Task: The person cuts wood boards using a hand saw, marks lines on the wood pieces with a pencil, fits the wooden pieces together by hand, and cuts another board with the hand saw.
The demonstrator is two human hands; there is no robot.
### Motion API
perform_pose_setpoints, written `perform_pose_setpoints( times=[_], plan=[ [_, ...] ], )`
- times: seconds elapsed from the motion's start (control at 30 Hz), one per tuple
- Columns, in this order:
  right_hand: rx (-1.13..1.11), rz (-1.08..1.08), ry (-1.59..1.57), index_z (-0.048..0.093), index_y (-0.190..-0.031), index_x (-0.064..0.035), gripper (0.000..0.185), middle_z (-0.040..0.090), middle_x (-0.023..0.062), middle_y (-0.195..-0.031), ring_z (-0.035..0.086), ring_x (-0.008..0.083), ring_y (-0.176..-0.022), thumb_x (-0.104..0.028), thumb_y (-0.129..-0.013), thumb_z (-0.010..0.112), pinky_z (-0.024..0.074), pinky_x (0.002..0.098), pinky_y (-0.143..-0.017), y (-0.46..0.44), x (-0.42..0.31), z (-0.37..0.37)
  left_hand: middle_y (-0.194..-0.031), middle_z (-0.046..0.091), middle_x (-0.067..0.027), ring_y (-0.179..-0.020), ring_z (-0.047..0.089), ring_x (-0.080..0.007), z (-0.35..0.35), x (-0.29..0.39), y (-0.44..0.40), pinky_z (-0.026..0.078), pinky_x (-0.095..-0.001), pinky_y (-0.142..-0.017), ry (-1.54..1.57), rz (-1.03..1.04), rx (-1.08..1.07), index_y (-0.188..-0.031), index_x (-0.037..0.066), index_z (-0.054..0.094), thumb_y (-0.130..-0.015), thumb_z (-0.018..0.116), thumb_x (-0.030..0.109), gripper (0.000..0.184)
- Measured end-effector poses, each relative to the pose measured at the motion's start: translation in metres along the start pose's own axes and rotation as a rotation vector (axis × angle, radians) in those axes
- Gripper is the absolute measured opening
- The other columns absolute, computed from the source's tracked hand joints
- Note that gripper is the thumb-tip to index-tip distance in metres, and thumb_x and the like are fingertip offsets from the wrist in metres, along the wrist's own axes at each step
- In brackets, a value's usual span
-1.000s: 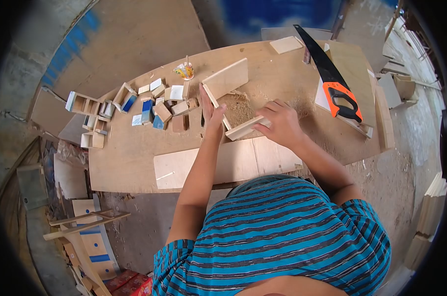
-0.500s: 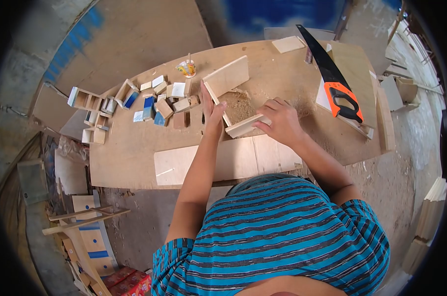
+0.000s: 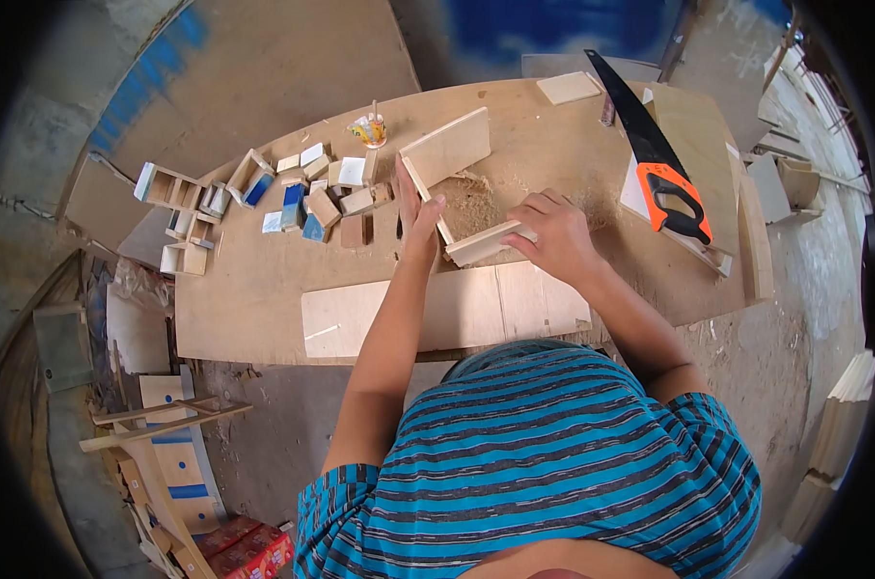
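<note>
A three-sided wooden frame (image 3: 452, 147) stands on edge over a pile of sawdust (image 3: 471, 207), its open side facing right. I cannot tell how its boards are joined. My left hand (image 3: 417, 220) grips the left board, thumb on the inner side and fingers along the outer face. With thumb and fingers, my right hand (image 3: 557, 232) pinches the free end of the short near board (image 3: 481, 245). A long pale plank (image 3: 409, 314) lies flat along the near table edge, beneath my forearms.
Small wood blocks (image 3: 324, 206) are heaped at left beside little wooden boxes (image 3: 172, 189). A cup (image 3: 369, 130) stands behind them. On the right, a handsaw (image 3: 674, 198) with an orange-black handle rests on boards. A wooden piece (image 3: 569, 88) lies at the far edge of the table (image 3: 235, 309).
The camera view has shifted slightly. Both hands keep nearly the same hold on the wooden frame.
</note>
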State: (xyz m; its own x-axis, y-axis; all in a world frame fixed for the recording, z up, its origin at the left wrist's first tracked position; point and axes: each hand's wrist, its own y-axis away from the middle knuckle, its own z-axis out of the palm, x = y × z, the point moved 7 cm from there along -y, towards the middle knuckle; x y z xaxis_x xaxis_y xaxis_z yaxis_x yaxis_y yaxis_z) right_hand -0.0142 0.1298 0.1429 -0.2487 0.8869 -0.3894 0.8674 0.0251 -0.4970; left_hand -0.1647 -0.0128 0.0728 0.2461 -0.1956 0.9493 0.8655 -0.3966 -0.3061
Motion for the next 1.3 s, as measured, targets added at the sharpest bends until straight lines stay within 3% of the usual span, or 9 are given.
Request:
perform_pose_setpoints(
  times=[0.3,0.4,0.63,1.0,1.2,1.3],
  plan=[
    [-0.007,-0.009,-0.023,0.065,-0.090,-0.0078,0.027,0.060,0.0060,-0.087,0.057,0.0265,-0.085,-0.024,-0.070,0.074,0.0485,0.0377,-0.073,-0.001,0.000,-0.001,-0.147,0.021,-0.0130,-0.138,0.019,-0.0260,0.002,0.002,0.002,0.016,-0.0393,-0.112,0.043,-0.020,0.008,-0.149,0.006,0.010,-0.065,0.060,0.040,0.104],
    [-0.002,-0.022,-0.111,0.065,-0.087,-0.0058,0.027,0.060,0.0070,-0.085,0.057,0.0279,-0.081,-0.021,-0.068,0.076,0.0481,0.0377,-0.069,-0.002,0.003,-0.004,-0.141,0.023,-0.0171,-0.136,0.021,-0.0290,0.005,0.015,0.003,0.018,-0.0414,-0.111,0.043,-0.003,0.026,-0.148,0.003,0.011,-0.060,0.059,0.034,0.105],
    [-0.004,-0.021,-0.159,0.065,-0.086,-0.0052,0.023,0.060,0.0079,-0.083,0.057,0.0290,-0.079,-0.013,-0.066,0.076,0.0478,0.0382,-0.067,-0.008,0.015,-0.018,-0.144,0.021,-0.0157,-0.137,0.018,-0.0277,0.004,0.016,0.004,0.015,-0.0406,-0.112,0.010,0.006,0.010,-0.149,0.004,0.009,-0.062,0.059,0.037,0.105],
    [-0.043,-0.048,-0.144,0.066,-0.085,-0.0051,0.022,0.060,0.0078,-0.084,0.058,0.0289,-0.081,-0.015,-0.068,0.075,0.0484,0.0383,-0.069,-0.012,0.017,0.001,-0.151,0.017,-0.0109,-0.139,0.018,-0.0258,0.003,-0.001,0.005,0.016,-0.0386,-0.112,0.095,-0.042,0.051,-0.150,0.010,0.010,-0.063,0.063,0.044,0.108],
    [-0.079,-0.060,-0.138,0.066,-0.086,-0.0066,0.022,0.059,0.0073,-0.084,0.058,0.0285,-0.082,-0.017,-0.068,0.074,0.0484,0.0388,-0.070,-0.018,0.019,0.002,-0.153,0.010,-0.0132,-0.141,0.013,-0.0283,0.006,-0.004,0.011,0.013,-0.0419,-0.113,0.097,-0.074,-0.011,-0.149,0.013,-0.007,-0.062,0.066,0.045,0.118],
    [-0.093,-0.049,-0.156,0.066,-0.087,-0.0075,0.022,0.059,0.0070,-0.084,0.058,0.0285,-0.082,-0.017,-0.068,0.074,0.0485,0.0389,-0.071,-0.020,0.022,0.003,-0.147,0.016,-0.0172,-0.139,0.018,-0.0326,0.006,-0.001,0.015,0.017,-0.0431,-0.112,0.149,-0.100,-0.023,-0.148,0.013,-0.012,-0.057,0.070,0.042,0.126]
  ],
)
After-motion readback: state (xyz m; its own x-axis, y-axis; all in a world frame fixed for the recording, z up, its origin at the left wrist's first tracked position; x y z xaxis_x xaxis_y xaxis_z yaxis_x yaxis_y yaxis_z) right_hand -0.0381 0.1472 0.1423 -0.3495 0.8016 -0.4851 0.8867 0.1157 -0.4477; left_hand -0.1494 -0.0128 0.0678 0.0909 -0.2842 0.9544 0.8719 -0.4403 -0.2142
